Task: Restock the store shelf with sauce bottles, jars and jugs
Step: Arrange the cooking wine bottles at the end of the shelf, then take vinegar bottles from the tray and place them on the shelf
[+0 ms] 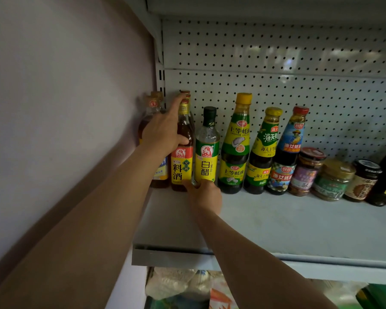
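Here, in the head view, the cooking-wine bottle (182, 150) stands upright at the left end of the shelf (288, 221), its long axis vertical, just beside the white-vinegar bottle (206, 150). The left hand (163, 130) wraps its grip round the cooking-wine bottle's shoulder, thumb across the front. The right hand (204, 192) sits low at the foot of the vinegar bottle, fingers curled against its base. Both bottles lie straight ahead of the grips, so the left hand looks placed to nudge the wine bottle into line.

A grey shelf (299, 226) carries a row of sauce bottles (234, 148) and jars (332, 179) along its pegboard back.
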